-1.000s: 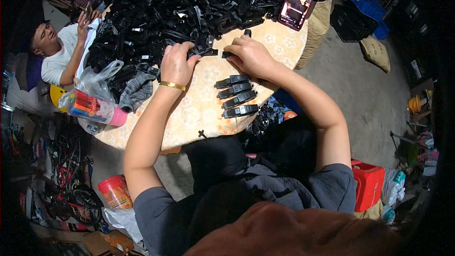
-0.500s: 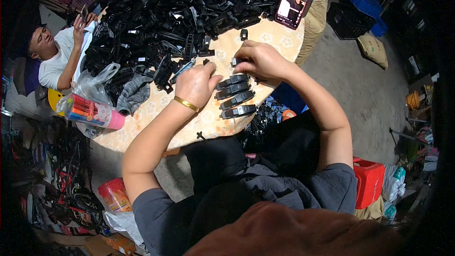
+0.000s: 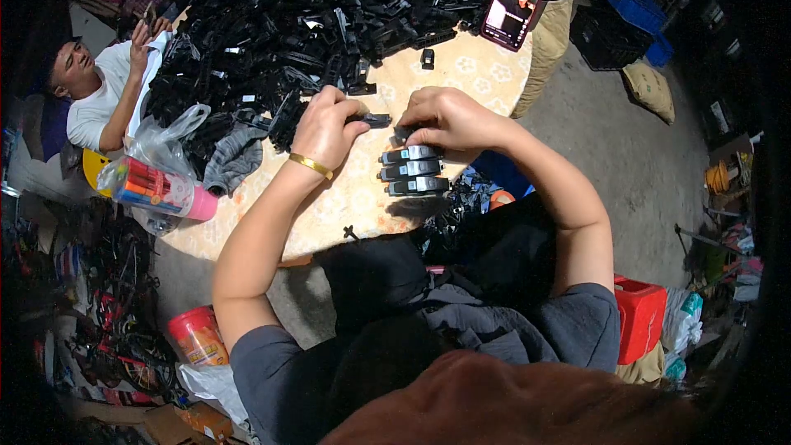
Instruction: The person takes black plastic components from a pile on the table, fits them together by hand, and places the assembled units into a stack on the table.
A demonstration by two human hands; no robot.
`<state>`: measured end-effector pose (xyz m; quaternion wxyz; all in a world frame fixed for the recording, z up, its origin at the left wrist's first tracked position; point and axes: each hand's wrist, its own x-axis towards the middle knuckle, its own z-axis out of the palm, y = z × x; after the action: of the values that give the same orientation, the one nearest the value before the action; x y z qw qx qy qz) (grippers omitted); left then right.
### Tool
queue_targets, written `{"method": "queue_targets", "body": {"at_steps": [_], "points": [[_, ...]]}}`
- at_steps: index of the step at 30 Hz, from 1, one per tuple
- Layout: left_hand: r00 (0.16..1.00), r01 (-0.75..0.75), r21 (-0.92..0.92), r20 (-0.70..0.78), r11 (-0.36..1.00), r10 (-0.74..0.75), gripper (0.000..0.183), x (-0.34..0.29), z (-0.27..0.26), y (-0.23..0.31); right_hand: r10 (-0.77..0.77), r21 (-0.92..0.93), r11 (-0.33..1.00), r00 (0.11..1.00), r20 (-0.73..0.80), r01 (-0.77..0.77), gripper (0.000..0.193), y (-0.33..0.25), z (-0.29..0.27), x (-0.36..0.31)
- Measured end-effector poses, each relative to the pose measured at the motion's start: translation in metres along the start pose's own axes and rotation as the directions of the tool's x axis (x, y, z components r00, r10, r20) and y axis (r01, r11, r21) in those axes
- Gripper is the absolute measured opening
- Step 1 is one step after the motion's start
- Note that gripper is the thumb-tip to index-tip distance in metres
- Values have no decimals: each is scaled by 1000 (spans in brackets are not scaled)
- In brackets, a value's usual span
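A black plastic part (image 3: 377, 120) sticks out between the thumb and fingers of my left hand (image 3: 324, 130), which is closed on it and wears a gold bracelet. To its right, my right hand (image 3: 449, 119) is bent over a small black plastic piece (image 3: 401, 133), with the fingers closed around it and partly hiding it. Just below the right hand, several black curved clip-like parts (image 3: 416, 170) stand side by side in a short row near the table's front edge. A single small black piece (image 3: 428, 58) lies beyond the right hand.
A big heap of black plastic parts (image 3: 288, 16) covers the far side of the patterned table (image 3: 247, 227). A phone (image 3: 512, 6) stands at the far right. On the left are a pen-filled container (image 3: 161, 189), a grey cloth (image 3: 233, 161), a plastic bag (image 3: 169, 144) and a seated person (image 3: 103, 103).
A black part now shows in my left hand. My right hand has come slightly nearer me. The row of parts has shifted and turned, with fewer of them uncovered.
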<state>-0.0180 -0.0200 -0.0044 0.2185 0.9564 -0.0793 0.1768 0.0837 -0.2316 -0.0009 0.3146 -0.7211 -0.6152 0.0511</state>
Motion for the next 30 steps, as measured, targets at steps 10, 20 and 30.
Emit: {"method": "queue_targets", "body": {"at_steps": [10, 20, 30], "points": [[999, 37, -158, 6, 987, -37, 21, 0, 8, 3, 45, -273, 960, 995, -91, -68, 25, -4, -5, 3], [999, 9, -239, 42, 971, 1, 17, 0, 10, 11, -41, -183, 983, 988, -146, 14, 22, -2, 11, 7], [950, 95, 234, -313, 968, -18, 44, 18, 2, -19, 91, -404, 844, 837, -540, -353, 32, 52, -3, 18]]}}
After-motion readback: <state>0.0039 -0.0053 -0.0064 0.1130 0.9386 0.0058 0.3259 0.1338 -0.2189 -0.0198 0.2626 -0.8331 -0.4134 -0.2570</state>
